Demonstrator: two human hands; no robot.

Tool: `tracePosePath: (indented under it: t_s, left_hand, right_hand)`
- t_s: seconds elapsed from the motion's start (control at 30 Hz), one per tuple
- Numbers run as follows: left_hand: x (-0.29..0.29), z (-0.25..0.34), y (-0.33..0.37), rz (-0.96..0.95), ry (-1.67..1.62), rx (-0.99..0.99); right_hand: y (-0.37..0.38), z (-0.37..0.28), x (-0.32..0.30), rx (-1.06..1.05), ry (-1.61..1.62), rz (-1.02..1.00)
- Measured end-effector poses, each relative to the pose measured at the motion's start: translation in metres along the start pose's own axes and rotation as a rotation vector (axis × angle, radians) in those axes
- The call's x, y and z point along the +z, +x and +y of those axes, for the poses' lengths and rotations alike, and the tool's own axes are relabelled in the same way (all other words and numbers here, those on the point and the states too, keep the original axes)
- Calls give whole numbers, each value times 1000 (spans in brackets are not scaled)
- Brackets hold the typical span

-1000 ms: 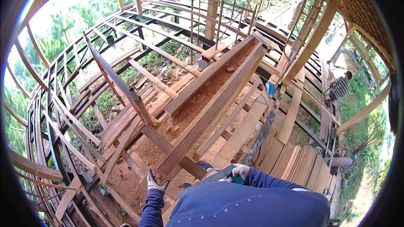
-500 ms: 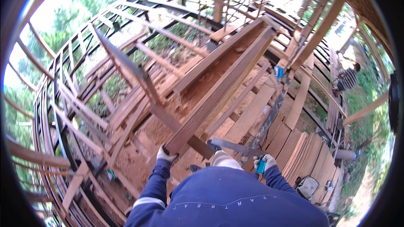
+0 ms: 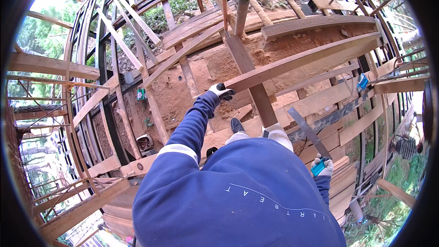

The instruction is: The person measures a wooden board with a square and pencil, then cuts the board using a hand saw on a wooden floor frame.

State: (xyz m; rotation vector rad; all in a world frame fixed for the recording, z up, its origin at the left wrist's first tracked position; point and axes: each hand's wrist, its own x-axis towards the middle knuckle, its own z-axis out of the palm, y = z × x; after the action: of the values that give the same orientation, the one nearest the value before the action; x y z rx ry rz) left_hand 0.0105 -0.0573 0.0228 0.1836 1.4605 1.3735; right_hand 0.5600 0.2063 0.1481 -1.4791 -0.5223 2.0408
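Note:
My left hand, in a white glove with dark fingertips, is closed on the near left end of a long brown plank. The plank slants up to the far right and rests across a shorter crosswise board. Low at the right, my gloved right hand is wrapped round the teal handle of a handsaw. The handsaw's grey blade points up and left, apart from the plank.
Another thick beam lies beyond the plank, with sawdust between them. Metal pipes stand at the far middle. A blue object and a green box lie to the sides. A person is far right, past the framework.
My view has swung to the left, so the plank now lies flatter across the picture. My left hand stays on the plank's end, and my right hand keeps the handsaw.

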Motion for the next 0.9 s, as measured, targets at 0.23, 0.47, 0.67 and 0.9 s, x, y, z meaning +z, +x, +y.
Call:
tracePosePath:
  t_s: [0.23,0.47,0.67,0.9]
  left_hand:
    - [-3,-1,6,45,-175,-122]
    - [8,-5,5,15,-183,-105]
    - [11,-26,10,270,-545,-269]
    - [52,-49,-52,496,-322,-158]
  right_hand:
    - [16,1,-11,69,27,-90]
    - [19,-5,16,99,27,-167]
    - [3,-2,134,-30,22,-422]
    - [1,17,266,-203,-187,-749]
